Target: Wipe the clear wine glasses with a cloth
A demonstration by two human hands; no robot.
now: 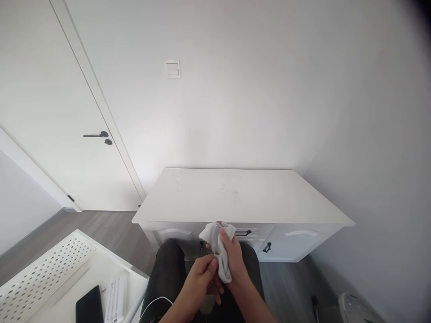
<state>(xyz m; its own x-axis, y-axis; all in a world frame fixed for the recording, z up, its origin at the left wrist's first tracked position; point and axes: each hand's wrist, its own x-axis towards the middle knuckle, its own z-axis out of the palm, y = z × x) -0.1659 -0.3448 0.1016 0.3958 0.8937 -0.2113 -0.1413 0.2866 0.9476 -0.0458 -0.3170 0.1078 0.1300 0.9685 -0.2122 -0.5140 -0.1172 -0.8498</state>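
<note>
A crumpled white cloth, perhaps a sock, hangs over my lap just in front of the cabinet. My right hand is wrapped round it, with the thumb on top and part of the cloth draping below. Close by on the left, my left hand has thumb and forefinger pinched together at the cloth's near edge. Its other fingers are curled underneath and partly hidden. Whether it pinches the cloth itself or something small on it is hard to make out.
Ahead stands a low white cabinet with black handles, against the wall. At lower left a white table with a perforated panel bears a black phone or tablet and a white power strip. A white cable crosses my leg.
</note>
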